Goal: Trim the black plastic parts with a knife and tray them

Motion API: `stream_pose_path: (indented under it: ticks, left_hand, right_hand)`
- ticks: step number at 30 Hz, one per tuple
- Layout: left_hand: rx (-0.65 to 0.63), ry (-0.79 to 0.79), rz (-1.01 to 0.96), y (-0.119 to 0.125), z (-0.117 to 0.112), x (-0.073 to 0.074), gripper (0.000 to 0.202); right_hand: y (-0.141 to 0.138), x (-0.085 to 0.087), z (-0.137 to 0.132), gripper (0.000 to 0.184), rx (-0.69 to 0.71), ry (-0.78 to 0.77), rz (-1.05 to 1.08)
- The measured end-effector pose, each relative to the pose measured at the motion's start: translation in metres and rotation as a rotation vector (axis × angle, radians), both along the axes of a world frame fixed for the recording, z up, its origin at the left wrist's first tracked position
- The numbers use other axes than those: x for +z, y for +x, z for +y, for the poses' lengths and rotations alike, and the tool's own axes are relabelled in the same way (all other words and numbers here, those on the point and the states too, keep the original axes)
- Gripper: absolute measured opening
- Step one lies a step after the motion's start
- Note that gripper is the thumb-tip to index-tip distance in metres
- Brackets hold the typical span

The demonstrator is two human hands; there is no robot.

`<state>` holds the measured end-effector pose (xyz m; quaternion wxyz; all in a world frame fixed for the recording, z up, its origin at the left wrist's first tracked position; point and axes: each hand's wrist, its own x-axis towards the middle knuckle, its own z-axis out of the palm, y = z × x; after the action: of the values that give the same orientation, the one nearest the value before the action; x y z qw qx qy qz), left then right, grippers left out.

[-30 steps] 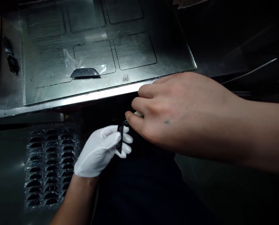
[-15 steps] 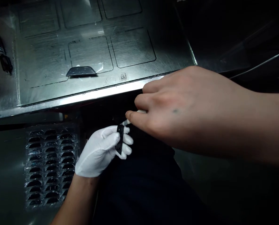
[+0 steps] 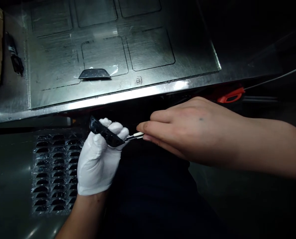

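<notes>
The left hand [image 3: 99, 162] wears a white glove and is in front of the table [image 3: 11, 111]. It is partly curled, with a black part [image 3: 105, 132] in its grip. The thumb is on the near side, and the fingers bend behind. The part leans — one end is up toward the table, and the other end dips away from it, to the right.

The right hand [image 3: 187, 132] is bare, and it is in front of the table too. Its fingers are closed tight on a thin tool [image 3: 138, 134] with a white handle. The tool points at the low end of the part. Its tip is right there, but I cannot tell if it touches.

A black bar [image 3: 94, 74] lies on the table, on top of a clear sheet [image 3: 152, 49]. A clear tray [image 3: 50, 172] full of black bits sits in front of the table, on the left — lower down. Under the table's front edge, on the right, is a red handle [image 3: 231, 96].
</notes>
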<state>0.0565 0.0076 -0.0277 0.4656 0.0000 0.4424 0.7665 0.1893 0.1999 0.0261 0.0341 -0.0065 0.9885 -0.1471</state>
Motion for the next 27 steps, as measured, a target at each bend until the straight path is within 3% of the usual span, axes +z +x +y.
stream_pose_path:
  ticks: [9, 27]
  left_hand:
    - [0.017, 0.004, 0.046, 0.002, -0.002, 0.003, 0.024]
    - [0.068, -0.04, 0.133, 0.005, -0.002, 0.0, 0.022]
  right_hand:
    - [-0.005, 0.002, -0.006, 0.031, 0.043, 0.09, -0.006]
    - [-0.004, 0.004, -0.013, 0.03, 0.02, 0.058, -0.08]
